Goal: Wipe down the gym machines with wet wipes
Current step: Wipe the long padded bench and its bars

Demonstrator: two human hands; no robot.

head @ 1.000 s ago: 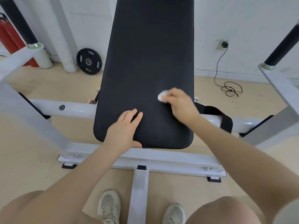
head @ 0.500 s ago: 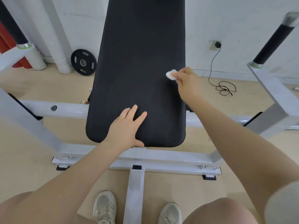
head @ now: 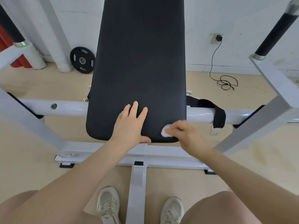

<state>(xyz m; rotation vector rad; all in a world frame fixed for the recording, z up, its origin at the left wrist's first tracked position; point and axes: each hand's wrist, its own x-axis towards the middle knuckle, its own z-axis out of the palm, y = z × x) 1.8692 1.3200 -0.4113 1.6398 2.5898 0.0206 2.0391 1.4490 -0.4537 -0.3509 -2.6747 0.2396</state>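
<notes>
White wall (head: 242, 21) and pale tan floor (head: 40, 88) fill the background of the head view. A black weight plate (head: 82, 60) leans against the wall at upper left, beside white pipes (head: 55, 42) and something red (head: 9, 50) at the far left edge. A black cord (head: 223, 78) runs from a wall socket (head: 216, 38) at upper right and coils on the floor.

Down the middle of the frame runs the black pad (head: 140, 62) of the machine, carried on a white frame (head: 64, 107) whose crossbar passes behind the pad's lower part. A black strap (head: 216, 113) wraps the crossbar right of the pad. Black-sleeved posts (head: 273, 33) rise at the upper left and upper right edges.

My left hand (head: 131, 126) lies flat on the pad's lower middle, fingers straight and slightly spread, thumb along the pad's bottom edge. My right hand (head: 189, 135) is at the pad's lower right corner; it is blurred, but its grip is curled round a small white wipe (head: 165, 132), pressing it onto the pad. The wipe sits just left of the fingertips, close to the pad's bottom right edge. A ring (head: 185, 126) shows on one finger.

At the bottom of the frame are my bare knees and two pale sneakers (head: 108, 204), one either side of the frame's centre bar (head: 136, 191).
</notes>
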